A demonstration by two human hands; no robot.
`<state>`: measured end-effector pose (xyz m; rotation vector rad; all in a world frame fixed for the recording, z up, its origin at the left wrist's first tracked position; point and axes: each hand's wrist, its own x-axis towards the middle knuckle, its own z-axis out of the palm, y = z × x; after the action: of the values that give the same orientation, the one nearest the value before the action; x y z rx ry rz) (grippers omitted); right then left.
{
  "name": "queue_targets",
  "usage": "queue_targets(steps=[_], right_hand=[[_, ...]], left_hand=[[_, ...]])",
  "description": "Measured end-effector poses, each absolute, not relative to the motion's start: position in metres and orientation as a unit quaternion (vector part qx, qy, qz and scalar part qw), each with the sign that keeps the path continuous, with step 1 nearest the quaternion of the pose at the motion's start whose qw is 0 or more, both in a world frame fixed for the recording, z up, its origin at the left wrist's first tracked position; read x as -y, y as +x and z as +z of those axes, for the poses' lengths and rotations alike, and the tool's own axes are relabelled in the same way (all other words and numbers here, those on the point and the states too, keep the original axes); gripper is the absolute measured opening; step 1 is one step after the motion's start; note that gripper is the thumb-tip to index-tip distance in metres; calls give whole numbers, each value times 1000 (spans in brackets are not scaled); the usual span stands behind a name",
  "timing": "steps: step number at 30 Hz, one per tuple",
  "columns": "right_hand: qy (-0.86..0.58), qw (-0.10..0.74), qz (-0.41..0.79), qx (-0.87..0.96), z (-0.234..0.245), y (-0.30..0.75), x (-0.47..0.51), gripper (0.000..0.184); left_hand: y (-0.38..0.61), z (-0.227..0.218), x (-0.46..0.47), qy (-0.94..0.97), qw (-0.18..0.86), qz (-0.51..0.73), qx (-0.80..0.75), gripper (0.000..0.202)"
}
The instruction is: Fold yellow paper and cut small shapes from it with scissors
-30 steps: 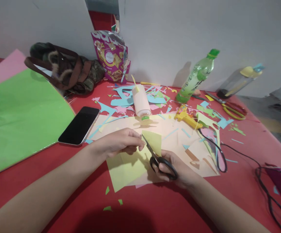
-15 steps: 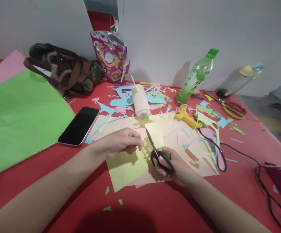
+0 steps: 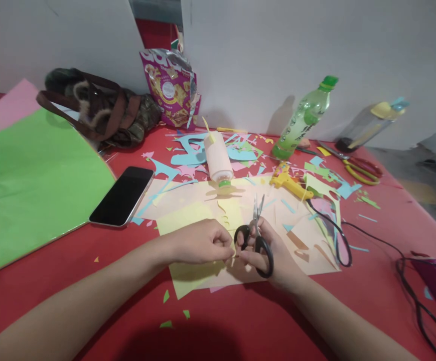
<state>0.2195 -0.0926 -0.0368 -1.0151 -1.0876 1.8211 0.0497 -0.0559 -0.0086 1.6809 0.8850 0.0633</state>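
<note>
My left hand [image 3: 204, 241] is closed in a pinch on a small curved strip of yellow paper [image 3: 234, 249]. My right hand [image 3: 274, 250] grips a pair of scissors [image 3: 256, 224] with black handles; the blades point up and stand slightly apart. Its thumb and a fingertip come close to the same strip, but whether they touch it I cannot tell. Beneath both hands lies a yellow paper sheet [image 3: 187, 278] on larger peach paper [image 3: 296, 263]. A yellow piece [image 3: 235, 213] with a wavy cut edge lies just beyond my fingers.
Beyond the paper stands a pink cylinder [image 3: 218, 155] among colored scraps. A yellow glue gun [image 3: 289, 183], its cord, a green bottle [image 3: 302, 120] and pliers [image 3: 362, 170] are at right. At left are a phone [image 3: 123, 195], green sheet [image 3: 40, 185] and bag [image 3: 127, 115].
My left hand has moved down and right, toward my right hand. The scissors have turned from pointing up-left to upright, and their blades have parted. More of the wavy-edged yellow piece shows.
</note>
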Motion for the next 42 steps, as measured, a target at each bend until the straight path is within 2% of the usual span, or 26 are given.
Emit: queue_targets(steps=[19,25,32,42], right_hand=[[-417,323,683,506,-35,218,95,36],[-434,386,663,473,-41,217,94,35],[-469,487,628,386,-44,214,90,34],[-468,519,625,348,-41,212,89,37]], left_hand=[[52,-15,62,812,498,10,-304,23],[55,-14,60,794,494,54,-352,24],[59,-22,62,757,507,137,-389,11],[73,-32,72,729,479,204,-444,26]])
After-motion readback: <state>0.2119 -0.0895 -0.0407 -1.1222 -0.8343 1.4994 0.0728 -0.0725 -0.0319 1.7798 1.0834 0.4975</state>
